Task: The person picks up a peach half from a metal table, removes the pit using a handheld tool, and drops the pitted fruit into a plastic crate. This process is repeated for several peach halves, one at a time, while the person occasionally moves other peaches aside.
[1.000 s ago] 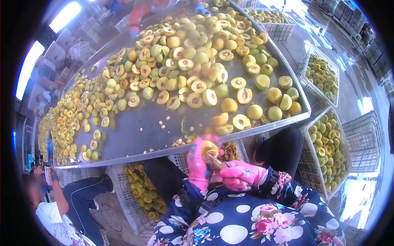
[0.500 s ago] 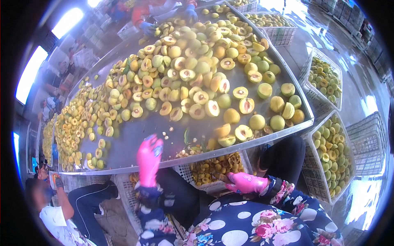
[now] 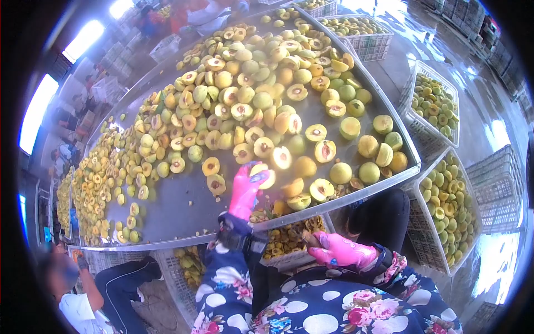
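Note:
My left hand (image 3: pixel 245 192), in a pink glove, is over the near part of the metal table (image 3: pixel 183 211), its fingers closed on a yellow peach half (image 3: pixel 266 177). Close by lie more cut peaches, including a half with a reddish centre (image 3: pixel 281 157) and another half (image 3: pixel 322 190) at the table's near rim. In front of my lap, below the rim, is my right hand (image 3: pixel 344 250), also pink-gloved. Its fingers are curled around a small brownish thing (image 3: pixel 310 239) whose kind I cannot make out. A crate of dark yellow pieces (image 3: pixel 286 239) stands below the rim, beside this hand.
Whole and halved peaches (image 3: pixel 222 111) heap across the table. On the right stand a full crate (image 3: pixel 448 209), another full crate (image 3: pixel 434 106) and a grey crate (image 3: pixel 495 189). A person (image 3: pixel 83 300) sits at lower left; another person works at the far side.
My left hand has moved right and away from me across the table, and now holds a peach half. The right hand stays low, turned slightly. The view has shifted a little.

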`<state>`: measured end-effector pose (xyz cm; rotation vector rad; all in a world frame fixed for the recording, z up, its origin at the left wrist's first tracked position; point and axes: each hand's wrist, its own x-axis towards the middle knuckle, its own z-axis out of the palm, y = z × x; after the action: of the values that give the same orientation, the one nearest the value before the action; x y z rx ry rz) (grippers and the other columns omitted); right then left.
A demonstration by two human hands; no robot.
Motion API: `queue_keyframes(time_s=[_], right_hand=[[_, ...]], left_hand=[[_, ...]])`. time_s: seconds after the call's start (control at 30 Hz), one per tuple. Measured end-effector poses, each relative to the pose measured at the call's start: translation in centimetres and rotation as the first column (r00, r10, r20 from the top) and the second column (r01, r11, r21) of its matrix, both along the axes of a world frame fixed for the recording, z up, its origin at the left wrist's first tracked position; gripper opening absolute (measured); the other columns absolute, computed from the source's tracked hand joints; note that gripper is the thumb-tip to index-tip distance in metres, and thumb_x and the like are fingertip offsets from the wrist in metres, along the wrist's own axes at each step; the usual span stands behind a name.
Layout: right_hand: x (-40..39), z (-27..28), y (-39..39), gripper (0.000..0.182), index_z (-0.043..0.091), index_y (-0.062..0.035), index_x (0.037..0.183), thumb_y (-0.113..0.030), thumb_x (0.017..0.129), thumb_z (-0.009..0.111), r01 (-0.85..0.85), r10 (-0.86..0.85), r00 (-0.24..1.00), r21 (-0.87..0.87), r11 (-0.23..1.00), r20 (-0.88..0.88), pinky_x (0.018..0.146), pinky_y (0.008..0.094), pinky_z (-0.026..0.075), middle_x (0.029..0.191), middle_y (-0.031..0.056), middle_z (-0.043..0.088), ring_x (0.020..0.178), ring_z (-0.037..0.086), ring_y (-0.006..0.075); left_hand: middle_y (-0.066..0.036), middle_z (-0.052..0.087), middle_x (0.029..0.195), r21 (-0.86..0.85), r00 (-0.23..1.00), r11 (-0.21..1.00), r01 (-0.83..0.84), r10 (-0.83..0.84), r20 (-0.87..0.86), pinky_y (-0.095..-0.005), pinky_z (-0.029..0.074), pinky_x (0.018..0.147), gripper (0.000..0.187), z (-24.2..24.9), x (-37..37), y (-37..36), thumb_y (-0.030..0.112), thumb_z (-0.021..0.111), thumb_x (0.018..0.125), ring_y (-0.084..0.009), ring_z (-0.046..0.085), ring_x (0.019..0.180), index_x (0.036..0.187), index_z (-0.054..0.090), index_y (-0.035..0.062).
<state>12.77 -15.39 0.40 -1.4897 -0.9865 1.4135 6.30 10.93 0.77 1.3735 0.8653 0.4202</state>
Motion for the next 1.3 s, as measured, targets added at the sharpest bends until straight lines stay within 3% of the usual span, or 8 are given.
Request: queue_keyframes(time_s=[0.1,0.23,0.47,0.5,0.9,1.0,1.17,1.3], right_hand=[[0.7,4.5,1.0,0.03,0.047,-0.0024,0.108,-0.026,0.091,0.052,0.038,-0.049,0.987,-0.073,0.997,-0.151,0.051,0.0225,0.042,0.07,0.0001,0.052,0.056,0.05,0.0069],[0.2,6.2,2.1,0.031,0.046,-0.0014,0.109,-0.026,0.092,0.051,0.052,-0.054,0.987,-0.014,0.999,-0.151,0.051,0.0215,0.042,0.07,0.0009,0.053,0.055,0.05,0.0069],[-1.2,5.6,2.7,0.025,0.047,-0.0008,0.107,-0.019,0.09,0.052,0.077,-0.087,0.992,0.108,0.991,0.092,0.05,0.0331,0.041,0.062,0.0091,0.055,0.053,0.055,0.0179],[-1.4,5.5,2.7,0.024,0.047,-0.0009,0.106,-0.019,0.09,0.052,0.082,-0.1,0.988,0.14,0.987,0.12,0.05,0.0333,0.041,0.062,0.0094,0.055,0.054,0.055,0.0187],[-2.9,4.9,2.7,0.026,0.045,0.0031,0.102,-0.019,0.089,0.052,0.142,-0.179,0.954,0.163,0.976,0.242,0.055,0.0393,0.044,0.068,0.0194,0.057,0.067,0.06,0.0365],[-3.1,3.4,2.6,0.016,0.045,-0.0032,0.1,-0.018,0.093,0.048,0.113,-0.149,0.939,0.13,0.985,0.311,0.048,0.0274,0.04,0.064,0.0006,0.051,0.053,0.049,0.0094],[-2.3,2.0,2.7,0.039,0.038,-0.0016,0.126,-0.014,0.09,0.048,-0.02,0.008,0.986,0.068,0.997,0.168,0.055,0.0333,0.043,0.083,0.0142,0.054,0.061,0.054,0.023],[-2.1,1.1,2.5,0.031,0.04,0.0001,0.112,-0.017,0.088,0.051,-0.083,-0.024,0.901,0.225,0.971,0.433,0.053,0.0368,0.044,0.071,0.0185,0.054,0.061,0.059,0.03]], left_hand=[[-0.013,0.06,0.096,-0.544,0.909,0.817,0.191,0.062,0.413,-0.0308,0.051,0.064,0.035,0.6,-3.9,-0.9,0.015,0.055,0.085,-0.021,0.061,0.08,0.116,0.051,-0.0012],[-0.021,0.057,0.106,-0.83,0.831,0.531,0.169,0.376,0.41,-0.0428,0.049,0.083,0.04,4.4,-5.1,-5.5,0.026,0.047,0.09,-0.0331,0.057,0.098,0.117,0.048,-0.0037],[-0.019,0.057,0.11,-0.693,0.871,0.714,0.102,0.272,0.409,-0.0381,0.05,0.082,0.043,3.5,-5.6,-9.0,0.031,0.039,0.096,-0.0287,0.058,0.098,0.117,0.048,-0.0046],[-0.016,0.059,0.108,-0.521,0.897,0.849,0.088,0.16,0.411,-0.0343,0.05,0.082,0.042,3.5,-5.8,-9.6,0.031,0.038,0.096,-0.0248,0.059,0.098,0.117,0.048,-0.0036],[-0.015,0.057,0.099,-0.722,0.827,0.692,-0.01,0.411,0.383,-0.0373,0.049,0.074,0.038,4.9,-4.8,-12.0,0.031,0.039,0.095,-0.027,0.057,0.083,0.111,0.05,-0.0017],[-0.015,0.057,0.098,-0.681,0.837,0.727,-0.086,0.423,0.346,-0.0366,0.049,0.072,0.038,4.5,-4.7,-12.5,0.031,0.039,0.095,-0.026,0.057,0.081,0.11,0.05,-0.0012],[-0.015,0.058,0.099,-0.666,0.838,0.745,-0.044,0.39,0.382,-0.0346,0.051,0.071,0.036,3.0,-5.1,-12.4,0.028,0.046,0.092,-0.0238,0.059,0.078,0.112,0.05,-0.0017],[-0.016,0.06,0.092,-0.556,0.927,0.826,-0.092,0.275,0.255,-0.0344,0.05,0.071,0.031,2.5,-5.5,-11.5,0.024,0.043,0.093,-0.024,0.058,0.079,0.106,0.054,-0.0025]])
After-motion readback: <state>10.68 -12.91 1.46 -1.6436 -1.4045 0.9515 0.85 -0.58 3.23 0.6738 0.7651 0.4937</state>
